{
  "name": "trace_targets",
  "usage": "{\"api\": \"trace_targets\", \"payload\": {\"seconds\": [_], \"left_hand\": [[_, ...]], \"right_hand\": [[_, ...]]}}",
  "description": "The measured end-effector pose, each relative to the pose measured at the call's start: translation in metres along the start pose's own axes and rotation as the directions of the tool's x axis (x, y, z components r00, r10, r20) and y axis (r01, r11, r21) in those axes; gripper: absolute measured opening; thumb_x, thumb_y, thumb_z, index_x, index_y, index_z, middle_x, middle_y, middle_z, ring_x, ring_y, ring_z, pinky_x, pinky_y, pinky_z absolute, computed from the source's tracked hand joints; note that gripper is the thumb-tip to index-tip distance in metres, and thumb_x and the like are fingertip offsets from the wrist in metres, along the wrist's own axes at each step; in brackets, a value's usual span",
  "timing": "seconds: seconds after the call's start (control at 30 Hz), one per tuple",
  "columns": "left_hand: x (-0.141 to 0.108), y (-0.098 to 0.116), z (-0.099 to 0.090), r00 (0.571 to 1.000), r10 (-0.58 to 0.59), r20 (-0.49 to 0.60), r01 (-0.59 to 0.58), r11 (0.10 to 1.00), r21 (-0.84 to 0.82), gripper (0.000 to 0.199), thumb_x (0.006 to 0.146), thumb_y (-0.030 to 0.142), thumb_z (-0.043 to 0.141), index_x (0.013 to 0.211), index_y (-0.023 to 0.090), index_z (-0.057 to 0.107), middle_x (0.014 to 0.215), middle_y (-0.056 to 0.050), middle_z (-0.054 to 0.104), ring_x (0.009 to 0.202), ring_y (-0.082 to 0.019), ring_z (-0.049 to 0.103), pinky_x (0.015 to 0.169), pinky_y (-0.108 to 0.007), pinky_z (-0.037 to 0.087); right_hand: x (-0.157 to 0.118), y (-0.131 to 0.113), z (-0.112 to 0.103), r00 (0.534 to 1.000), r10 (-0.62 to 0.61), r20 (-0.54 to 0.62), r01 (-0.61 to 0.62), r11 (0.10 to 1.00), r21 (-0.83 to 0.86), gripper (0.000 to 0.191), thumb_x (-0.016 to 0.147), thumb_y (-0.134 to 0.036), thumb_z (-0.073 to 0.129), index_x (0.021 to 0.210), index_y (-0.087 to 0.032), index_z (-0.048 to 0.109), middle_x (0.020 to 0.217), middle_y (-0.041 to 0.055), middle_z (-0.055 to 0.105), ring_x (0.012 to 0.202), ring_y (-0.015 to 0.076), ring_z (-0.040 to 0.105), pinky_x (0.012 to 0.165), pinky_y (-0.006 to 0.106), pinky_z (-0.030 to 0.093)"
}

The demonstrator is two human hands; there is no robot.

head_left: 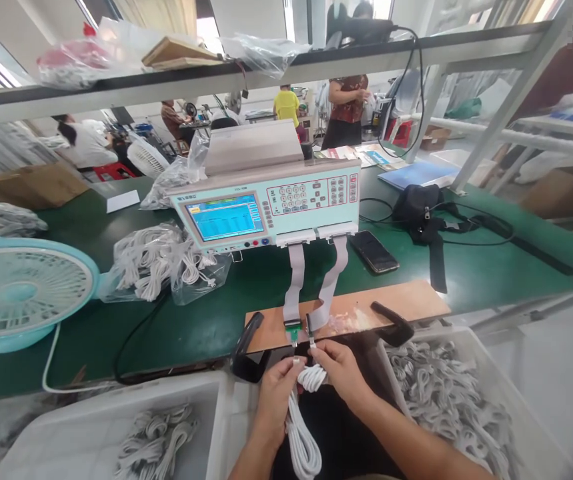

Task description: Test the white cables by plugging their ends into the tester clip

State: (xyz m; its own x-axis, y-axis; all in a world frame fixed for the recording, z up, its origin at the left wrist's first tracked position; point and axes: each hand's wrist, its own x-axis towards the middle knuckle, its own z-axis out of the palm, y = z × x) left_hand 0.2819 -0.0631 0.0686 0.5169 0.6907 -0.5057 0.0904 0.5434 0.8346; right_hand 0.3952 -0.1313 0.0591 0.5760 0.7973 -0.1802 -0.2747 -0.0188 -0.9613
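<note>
A bundled white cable [303,437] hangs below my hands at the table's front edge, its upper coil [312,377] lying between them. My left hand [281,383] pinches one end of it just under a green circuit board [293,331]. With thumb and fingers closed, my right hand [339,370] grips the other end at a small connector [311,339]. Two grey ribbon cables [293,283] run from these connectors up to a tester [266,200] with a lit blue screen. Whether the plugs are fully seated I cannot tell.
A wooden board [351,310] lies along the table edge, held by black clamps [392,323]. White bins with bundled cables stand left [206,400] and right [496,373]. A fan [21,290], bagged cables [149,263], a phone [373,252] and a black bag [419,210] are on the green table.
</note>
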Motion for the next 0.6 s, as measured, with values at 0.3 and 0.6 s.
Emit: {"api": "trace_targets", "payload": {"seconds": [0.3,0.6], "left_hand": [[0.007,0.002,-0.01,0.962,0.234,0.139,-0.266,0.916,0.299,0.035,0.081,0.043,0.052,0.061,0.015,0.057,0.049,0.005,0.044,0.051,-0.009,0.037,0.05,-0.02,0.029],[0.014,0.001,-0.003,0.963,0.264,0.049,-0.267,0.927,0.262,0.03,0.077,0.037,0.055,0.056,0.016,0.054,0.049,0.004,0.044,0.051,-0.011,0.038,0.051,-0.02,0.028]], "right_hand": [[0.003,-0.012,0.009,0.981,0.187,-0.051,-0.18,0.976,0.126,0.04,0.056,-0.05,0.073,0.054,-0.014,0.058,0.046,-0.0017,0.051,0.043,0.0089,0.04,0.045,0.023,0.031],[0.002,-0.015,0.011,0.977,0.211,-0.027,-0.204,0.963,0.174,0.043,0.055,-0.053,0.074,0.055,-0.014,0.058,0.047,-0.0009,0.052,0.044,0.0097,0.042,0.047,0.024,0.033]]}}
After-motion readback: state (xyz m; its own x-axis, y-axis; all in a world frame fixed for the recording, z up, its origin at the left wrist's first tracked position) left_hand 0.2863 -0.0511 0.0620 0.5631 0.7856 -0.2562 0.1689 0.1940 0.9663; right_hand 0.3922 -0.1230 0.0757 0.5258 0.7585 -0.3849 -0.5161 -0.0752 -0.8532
